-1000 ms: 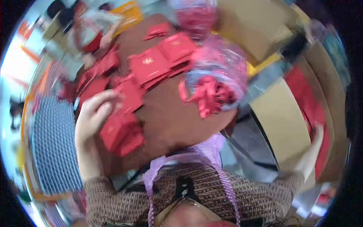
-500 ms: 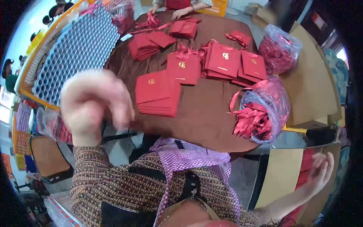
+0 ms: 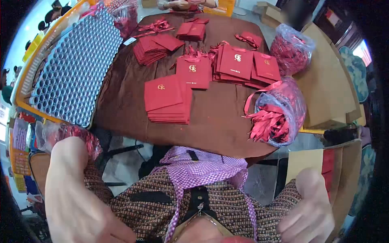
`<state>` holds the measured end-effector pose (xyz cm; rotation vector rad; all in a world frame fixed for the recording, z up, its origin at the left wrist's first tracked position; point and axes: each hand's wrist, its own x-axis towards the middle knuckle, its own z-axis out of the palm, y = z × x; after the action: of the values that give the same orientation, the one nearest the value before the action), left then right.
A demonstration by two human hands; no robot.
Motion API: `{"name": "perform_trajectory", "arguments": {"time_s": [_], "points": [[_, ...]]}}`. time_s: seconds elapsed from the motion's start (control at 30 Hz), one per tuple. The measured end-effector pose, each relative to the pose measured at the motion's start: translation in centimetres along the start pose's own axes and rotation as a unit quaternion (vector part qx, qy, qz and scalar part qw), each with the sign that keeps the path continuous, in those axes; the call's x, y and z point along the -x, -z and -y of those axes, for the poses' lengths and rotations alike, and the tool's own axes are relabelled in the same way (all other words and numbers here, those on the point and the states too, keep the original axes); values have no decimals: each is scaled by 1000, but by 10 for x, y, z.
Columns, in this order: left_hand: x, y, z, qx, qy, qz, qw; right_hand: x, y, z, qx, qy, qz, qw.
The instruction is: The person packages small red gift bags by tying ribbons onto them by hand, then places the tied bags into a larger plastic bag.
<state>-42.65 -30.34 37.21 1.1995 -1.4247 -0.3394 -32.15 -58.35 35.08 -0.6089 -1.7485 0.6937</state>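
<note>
My left hand [image 3: 77,194] is raised close to the camera at the lower left, blurred, its fingertips out of clear sight. At the lower right my right hand [image 3: 310,206] is also near the camera, with its fingers curled in; what it may hold is hidden. Neither hand touches the table. Beyond them, stacked red bags [image 3: 164,93] with gold lettering lie on the brown tablecloth [image 3: 219,129]. More red bags with ribbon handles [image 3: 237,62] lie farther back. A plastic bag of red ribbons [image 3: 273,121] sits at the table's right front edge.
A tray of round tubes [image 3: 77,69] stands at the left. Another ribbon bag [image 3: 291,50] and a cardboard box [image 3: 328,81] are at the right. Across the table, another person's hands [image 3: 180,5] hold something red. A chair [image 3: 38,170] is at the left.
Both my hands have come back toward my body and the camera, lower in view. My right fingers have curled. The other person's hands have come together. The view has shifted slightly.
</note>
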Motion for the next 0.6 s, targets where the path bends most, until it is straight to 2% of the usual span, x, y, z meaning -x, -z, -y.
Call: {"name": "perform_trajectory", "arguments": {"time_s": [0.03, 0.1, 0.17, 0.23, 0.27, 0.47, 0.6], "points": [[1, -1, -3, -1, -2, 2, 1000, -1, 0, 0, 2, 1, 13, 1000], [2, -1, -8, -48, 48, 60, 996, -6, -4, 0, 9, 4, 25, 1000], [6, -1, -10, -54, 50, 65, 995, -9, -4, 2, 17, 6, 39, 999], [5, 2, -18, -85, 90, 131, 984, -11, -3, 2, 29, 5, 50, 998], [8, 0, -27, -77, 132, 130, 980, -10, -3, 2, 37, 7, 59, 998], [37, -6, -54, -89, 110, 155, 978, -16, -2, 10, 95, 5, 104, 990], [50, -3, -59, -94, 84, 177, 976, -14, -7, 22, 167, 17, 172, 971]]}}
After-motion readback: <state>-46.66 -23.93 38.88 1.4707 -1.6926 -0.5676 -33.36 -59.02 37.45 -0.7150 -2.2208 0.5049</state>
